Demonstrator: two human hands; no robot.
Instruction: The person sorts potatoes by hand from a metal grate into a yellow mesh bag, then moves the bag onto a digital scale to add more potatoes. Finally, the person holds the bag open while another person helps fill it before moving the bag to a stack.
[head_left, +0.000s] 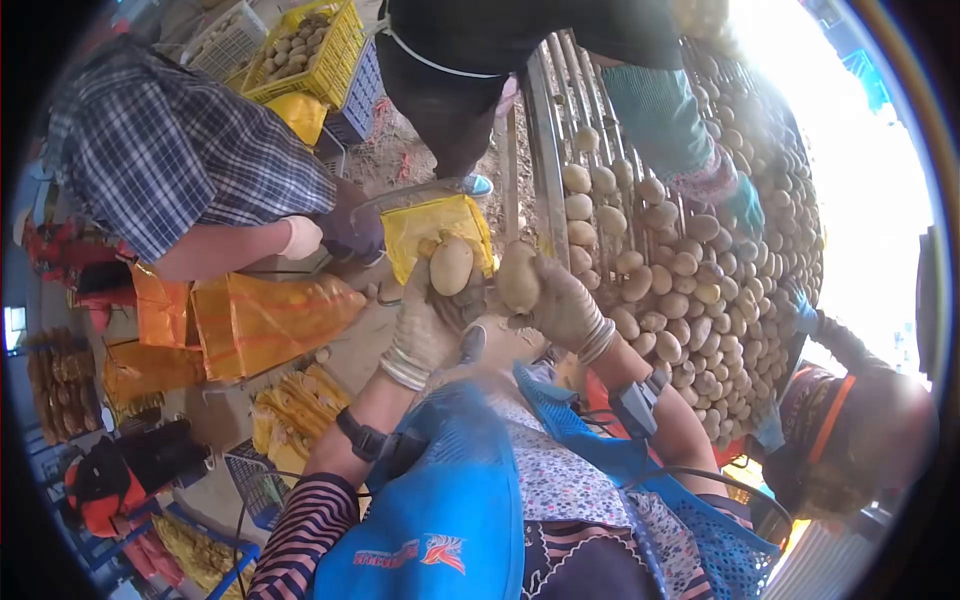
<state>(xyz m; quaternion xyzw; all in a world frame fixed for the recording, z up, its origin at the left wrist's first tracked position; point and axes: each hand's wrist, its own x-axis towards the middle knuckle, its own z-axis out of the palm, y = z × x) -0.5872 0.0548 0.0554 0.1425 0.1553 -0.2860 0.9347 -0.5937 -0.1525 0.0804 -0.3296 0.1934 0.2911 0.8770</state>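
Observation:
My left hand, in a dirty knit glove, is shut around a pale potato held upright. My right hand, also gloved, grips a second potato just beside the first. Both hands meet in front of my chest, above a yellow mesh bag. To the right lies a slatted sorting rack covered with many potatoes.
A person in a plaid shirt bends over at left, a gloved hand near the yellow bag. Another person in dark clothes stands at top, a teal-gloved hand on the rack. A third person crouches lower right. Yellow crate of potatoes at back; orange sacks at left.

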